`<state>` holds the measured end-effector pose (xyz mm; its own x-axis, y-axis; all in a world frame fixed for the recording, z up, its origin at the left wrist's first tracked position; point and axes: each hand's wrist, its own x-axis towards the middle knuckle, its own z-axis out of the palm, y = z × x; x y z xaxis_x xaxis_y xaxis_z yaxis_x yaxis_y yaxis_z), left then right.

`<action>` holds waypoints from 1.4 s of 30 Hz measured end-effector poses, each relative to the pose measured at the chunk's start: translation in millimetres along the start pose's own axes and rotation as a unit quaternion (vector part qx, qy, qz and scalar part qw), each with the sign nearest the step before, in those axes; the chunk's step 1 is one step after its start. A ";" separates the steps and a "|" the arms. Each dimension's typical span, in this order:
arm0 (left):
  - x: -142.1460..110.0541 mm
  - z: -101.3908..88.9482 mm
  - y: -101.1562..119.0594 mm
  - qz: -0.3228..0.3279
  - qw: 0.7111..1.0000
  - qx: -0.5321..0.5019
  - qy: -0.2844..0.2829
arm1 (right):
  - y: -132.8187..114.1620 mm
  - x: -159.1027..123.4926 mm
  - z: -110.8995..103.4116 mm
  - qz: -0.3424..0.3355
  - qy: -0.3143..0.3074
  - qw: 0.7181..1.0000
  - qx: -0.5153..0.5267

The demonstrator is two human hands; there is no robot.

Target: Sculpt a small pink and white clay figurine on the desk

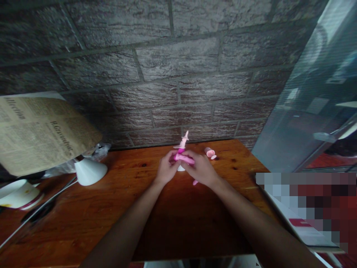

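Near the far side of the wooden table (131, 193), both hands meet at a small pink plastic-looking piece (184, 159). My left hand (167, 167) is closed with its fingertips at the left end of this piece. From the right, my right hand (202, 169) pinches along its length. A pale pink pointed piece (183, 142) rises above the fingers from a magenta part, and a bit of something white (181, 168) shows below; how they join is hidden. Another pink piece (195, 182) pokes out under my right hand. A small pink cup-shaped piece (209, 152) lies beyond it.
A dark brick-patterned wall (178, 82) stands behind the table. On the left are a newspaper-print sheet (41, 130), a white cone-shaped object (90, 172), a white paper-like cup (19, 194) and a thin white cord (36, 216). A glass panel (292, 111) borders the right.
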<state>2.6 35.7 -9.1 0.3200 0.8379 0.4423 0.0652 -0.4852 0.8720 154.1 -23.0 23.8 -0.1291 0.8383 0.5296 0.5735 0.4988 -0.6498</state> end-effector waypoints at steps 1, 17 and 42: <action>0.0 -0.1 -0.4 0.000 1.000 -0.001 -0.001 | 0.0 0.0 -0.1 -0.001 0.000 1.000 0.000; 0.9 -0.3 -3.8 0.002 1.000 -0.001 0.000 | 2.6 0.3 0.3 0.001 0.007 1.000 0.006; 0.5 0.2 -2.4 -0.008 1.000 0.001 0.005 | 4.3 1.0 -2.4 0.013 -0.014 1.000 0.008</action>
<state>2.8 37.2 -11.0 0.3100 0.8483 0.4294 0.0724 -0.4714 0.8790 158.4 -20.5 22.9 -0.1370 0.8565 0.4976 0.5632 0.4806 -0.6722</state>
